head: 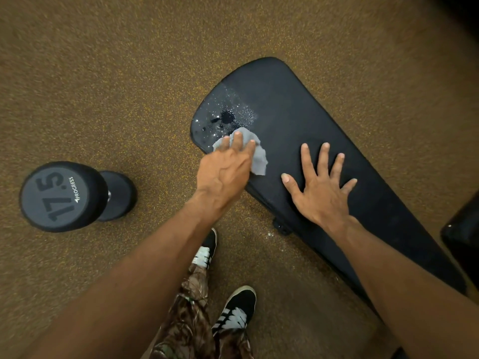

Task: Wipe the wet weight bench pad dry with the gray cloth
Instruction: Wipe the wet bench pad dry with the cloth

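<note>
A long black weight bench pad [298,104] runs from the upper middle down to the right edge. Water droplets and a small puddle [225,116] glisten on its near left end. My left hand [225,169] presses the crumpled gray cloth [259,156] flat against the pad just below the wet patch, fingers straight on top of the cloth. My right hand [321,187] rests palm down on the dry middle of the pad with fingers spread.
A black 17.5 dumbbell [75,196] lies on the brown speckled floor at the left. My two feet in black shoes [233,312] stand close beside the bench. Another dark object [464,237] sits at the right edge.
</note>
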### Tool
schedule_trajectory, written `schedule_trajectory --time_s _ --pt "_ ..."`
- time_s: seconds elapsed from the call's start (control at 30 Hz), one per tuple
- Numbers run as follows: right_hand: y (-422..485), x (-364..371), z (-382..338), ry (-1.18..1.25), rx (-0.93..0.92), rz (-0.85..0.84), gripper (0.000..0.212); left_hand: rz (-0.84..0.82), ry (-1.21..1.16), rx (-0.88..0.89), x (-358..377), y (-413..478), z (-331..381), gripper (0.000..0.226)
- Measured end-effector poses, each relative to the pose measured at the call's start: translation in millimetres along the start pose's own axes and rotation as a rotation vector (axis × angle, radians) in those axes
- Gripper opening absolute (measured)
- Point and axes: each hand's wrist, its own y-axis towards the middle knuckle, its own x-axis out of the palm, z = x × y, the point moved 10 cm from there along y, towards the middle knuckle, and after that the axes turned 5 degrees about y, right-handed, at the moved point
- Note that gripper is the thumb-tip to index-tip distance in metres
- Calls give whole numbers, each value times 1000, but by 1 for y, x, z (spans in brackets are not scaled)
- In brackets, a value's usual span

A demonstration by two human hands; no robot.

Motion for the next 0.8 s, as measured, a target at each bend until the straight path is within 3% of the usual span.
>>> schedule_trajectory --time_s 0.23,0.37,0.43,0.63,0.8 --pt "1 3 0 -7 -9 8 77 343 -191 -104 -65 36 -34 47" --pt "1 3 -1 -15 -12 13 76 204 29 67 -41 75 -28 48" --pt "1 3 -1 -10 -13 17 76 126 60 46 -23 80 -31 52" --pt "1 4 -1 -17 -7 21 76 133 24 -32 -20 81 -15 47" --pt "0 4 -2 -4 -6 14 75 172 51 209 -6 41 -18 43"
